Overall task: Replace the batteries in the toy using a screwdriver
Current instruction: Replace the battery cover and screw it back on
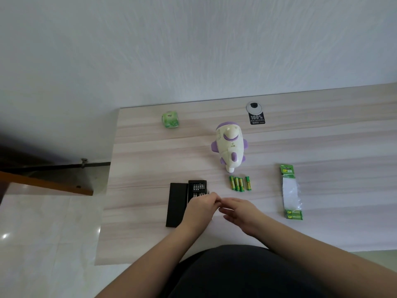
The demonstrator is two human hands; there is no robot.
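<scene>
A white and purple toy [229, 145] lies on the wooden table [322, 147], just beyond the middle. Several loose green and yellow batteries [239, 183] lie in a row in front of it. A black screwdriver kit [178, 203] lies open at the left, its tray of bits [197, 187] showing. My left hand [200, 209] sits over the near end of the kit with curled fingers; anything inside them is hidden. My right hand [241, 211] reaches leftward with loosely stretched fingers, and its tips meet those of the left hand. No screwdriver shows.
A battery blister pack [291, 190] with two batteries left at its near end lies at the right. A green tissue pack [170, 119] sits at the far left, and a cable grommet [254, 107] with a black tag at the back. The table's left edge drops to a tiled floor.
</scene>
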